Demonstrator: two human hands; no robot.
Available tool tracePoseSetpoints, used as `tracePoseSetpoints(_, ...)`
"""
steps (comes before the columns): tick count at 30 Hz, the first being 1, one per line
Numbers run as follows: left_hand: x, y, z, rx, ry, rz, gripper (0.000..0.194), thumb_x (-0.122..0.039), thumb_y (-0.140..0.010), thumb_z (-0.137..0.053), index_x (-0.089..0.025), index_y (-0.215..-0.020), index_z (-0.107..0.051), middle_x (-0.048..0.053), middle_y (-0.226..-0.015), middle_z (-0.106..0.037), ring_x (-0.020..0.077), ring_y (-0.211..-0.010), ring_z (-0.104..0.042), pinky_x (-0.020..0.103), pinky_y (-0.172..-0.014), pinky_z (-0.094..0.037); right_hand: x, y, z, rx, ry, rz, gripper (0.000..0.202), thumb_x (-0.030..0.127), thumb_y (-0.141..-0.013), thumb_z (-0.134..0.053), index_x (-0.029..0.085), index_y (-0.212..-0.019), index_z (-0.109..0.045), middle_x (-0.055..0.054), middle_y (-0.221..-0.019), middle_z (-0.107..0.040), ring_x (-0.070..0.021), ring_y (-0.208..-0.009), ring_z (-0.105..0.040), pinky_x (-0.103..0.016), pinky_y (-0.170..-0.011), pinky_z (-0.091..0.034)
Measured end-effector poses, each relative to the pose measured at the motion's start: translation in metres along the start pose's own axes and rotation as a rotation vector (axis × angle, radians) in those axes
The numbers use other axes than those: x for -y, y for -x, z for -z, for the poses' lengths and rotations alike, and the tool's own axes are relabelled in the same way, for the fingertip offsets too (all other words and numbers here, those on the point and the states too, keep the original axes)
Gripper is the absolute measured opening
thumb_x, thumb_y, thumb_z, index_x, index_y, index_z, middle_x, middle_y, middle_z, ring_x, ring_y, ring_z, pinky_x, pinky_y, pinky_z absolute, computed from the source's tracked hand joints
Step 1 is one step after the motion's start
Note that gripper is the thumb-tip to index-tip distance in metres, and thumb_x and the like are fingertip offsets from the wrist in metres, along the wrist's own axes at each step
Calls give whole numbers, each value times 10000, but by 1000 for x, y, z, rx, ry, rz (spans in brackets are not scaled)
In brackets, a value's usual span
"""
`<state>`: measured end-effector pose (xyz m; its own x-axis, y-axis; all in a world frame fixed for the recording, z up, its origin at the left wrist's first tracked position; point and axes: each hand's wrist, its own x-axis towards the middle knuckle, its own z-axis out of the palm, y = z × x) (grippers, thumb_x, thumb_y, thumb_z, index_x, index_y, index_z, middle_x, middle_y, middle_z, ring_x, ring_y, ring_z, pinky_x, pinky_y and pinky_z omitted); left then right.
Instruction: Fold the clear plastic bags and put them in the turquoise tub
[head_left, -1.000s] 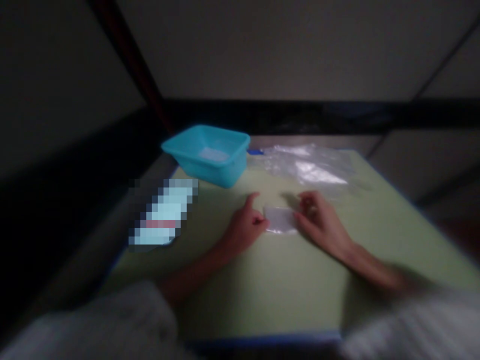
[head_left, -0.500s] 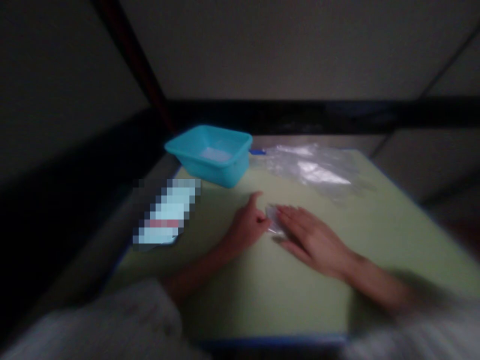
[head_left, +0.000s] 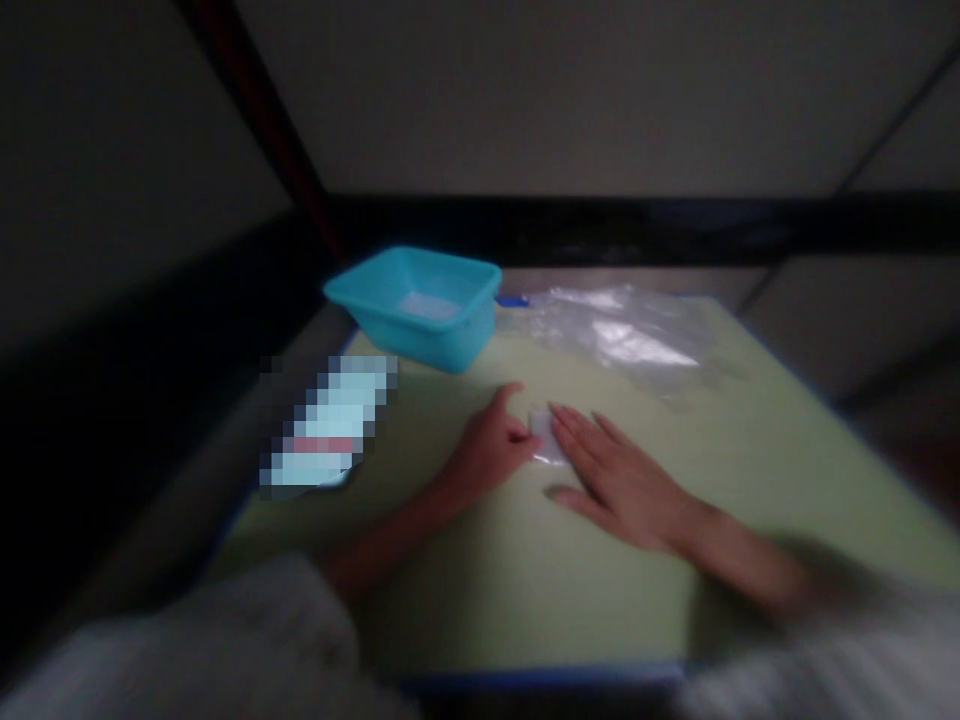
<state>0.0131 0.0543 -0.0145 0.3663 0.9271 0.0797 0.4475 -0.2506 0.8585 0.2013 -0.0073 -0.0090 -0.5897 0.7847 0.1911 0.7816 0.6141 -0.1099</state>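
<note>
A small clear plastic bag (head_left: 547, 438) with something whitish in it lies flat on the table between my hands. My right hand (head_left: 619, 470) rests over its right part, fingers stretched out flat and thumb spread away. At the bag's left edge is my left hand (head_left: 491, 440). Its thumb touches that edge, while the index finger is raised and bent, apart from the thumb. The other left fingers are mostly hidden. What the bag holds is too blurred to make out.
A turquoise plastic basin (head_left: 461, 340) with whitish contents stands at the back left. Several clear plastic bags (head_left: 630, 335) lie in a heap at the back right, beside a small blue object (head_left: 513, 301). A pixelated pale item (head_left: 330, 425) is on the left of the yellow-green table (head_left: 540, 610).
My right hand has shifted slightly, its fingers spreading a little and showing more of the small bag, which now looks flatter. My left hand stays nearly in place.
</note>
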Motion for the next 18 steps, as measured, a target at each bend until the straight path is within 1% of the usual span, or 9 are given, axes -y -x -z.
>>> tracePoseSetpoints(3, 0, 1, 0, -5, 14, -1, 679, -136, -682, -627, -120, -1301, -348, -84, -555, -572, 107, -524, -528, 208, -569, -415, 0, 1, -1, -26, -1, -8, 699, 549, -922, -324, 86, -1442, -253, -185, -1466, -299, -262, -1377, -226, -488, -1104, -250)
tracePoseSetpoints(6, -1, 2, 1, -7, 16, 0, 679, -124, -673, -624, -110, -1295, -352, -86, -550, -563, 108, -527, -525, 208, -571, -415, 0, 1, -2, -32, -3, -9, 703, 550, -921, -326, 87, -1444, -246, -185, -1466, -301, -262, -1378, -223, -483, -1107, -245)
tracePoseSetpoints(14, 2, 2, -2, -22, -40, -20, 679, -118, -684, -623, -106, -1307, -351, -84, -562, -539, 104, -532, -497, 203, -571, -405, 0, -1, -1, 6, 8, -10, 704, 561, -927, -280, 45, -1404, -323, -202, -1461, -297, -263, -1376, -228, -486, -1106, -241)
tracePoseSetpoints(16, 3, 3, -3, -31, -66, -24, 661, -121, -695, -619, -123, -1303, -360, -87, -564, -523, 102, -530, -488, 203, -573, -408, 0, -2, -1, 9, -1, -4, 713, 566, -923, -288, 46, -1410, -310, -203, -1463, -292, -263, -1377, -227, -486, -1105, -241)
tracePoseSetpoints(18, 2, 5, -3, -68, -105, -64, 613, -130, -711, -606, -137, -1282, -384, -74, -600, -522, 105, -546, -489, 214, -591, -425, -2, -1, 0, -17, -16, 3, 714, 560, -921, -311, 66, -1434, -261, -198, -1470, -277, -262, -1379, -219, -490, -1103, -242)
